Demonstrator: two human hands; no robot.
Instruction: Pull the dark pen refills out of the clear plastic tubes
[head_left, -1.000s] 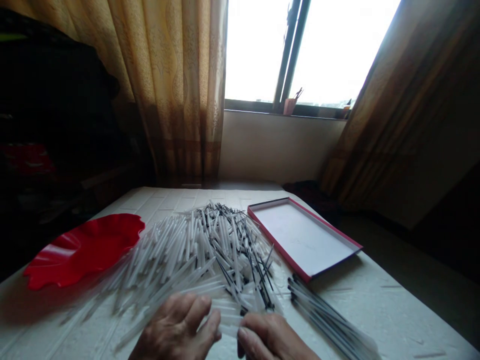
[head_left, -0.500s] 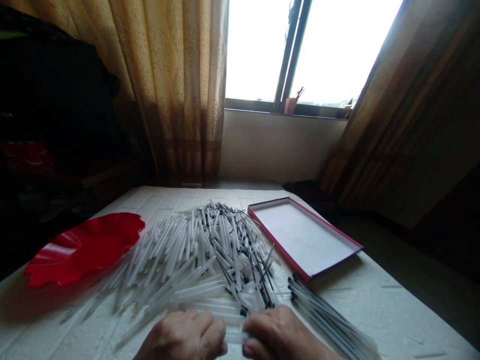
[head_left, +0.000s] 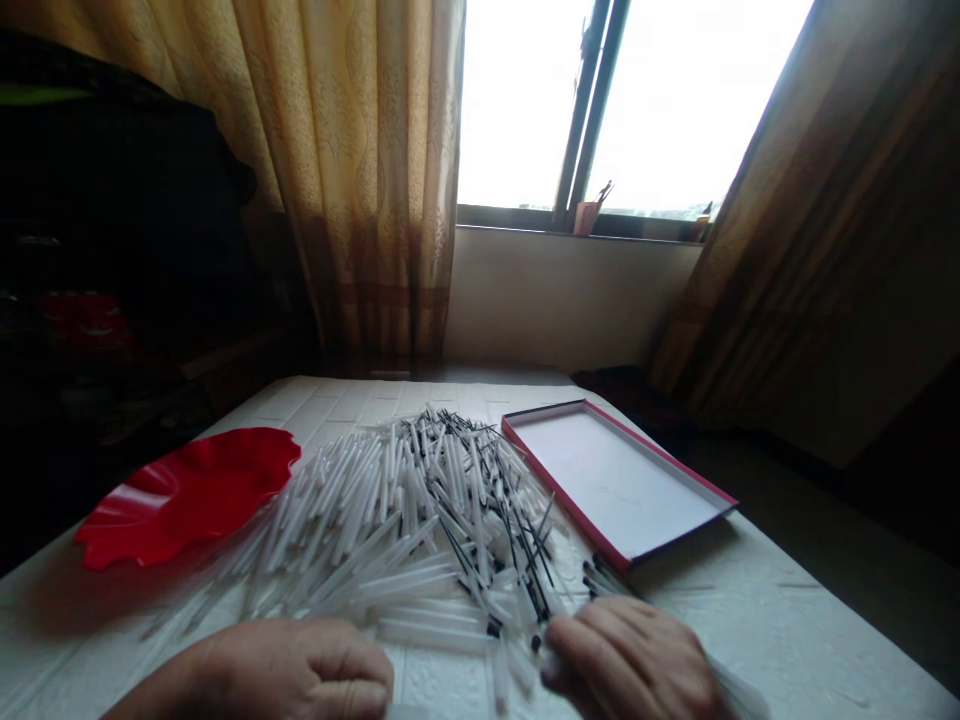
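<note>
A big heap of clear plastic tubes (head_left: 352,490), mixed with thin black sticks (head_left: 517,510), covers the middle of the table. My left hand (head_left: 300,665) is closed at the bottom left of the heap; a pale tube end (head_left: 405,712) shows at its fingers, cut off by the frame edge. My right hand (head_left: 637,655) is closed at the heap's right side, with a whitish translucent tube tip (head_left: 551,668) showing under its fingers. Beneath and behind it lies a bundle of tubes with black ends (head_left: 600,577), largely covered by the hand.
On the left stands a red wavy-rimmed bowl (head_left: 187,495). A shallow box lid with red sides (head_left: 555,490) lies at the right of the heap. Beyond the white table (head_left: 322,400) are a curtain (head_left: 360,200) and a window with a pen cup (head_left: 586,217) on its sill.
My hands, close together at a clear tube before, have moved apart. The left went left; the right moved right over the black-ended bundle. The camera view shifted slightly.
</note>
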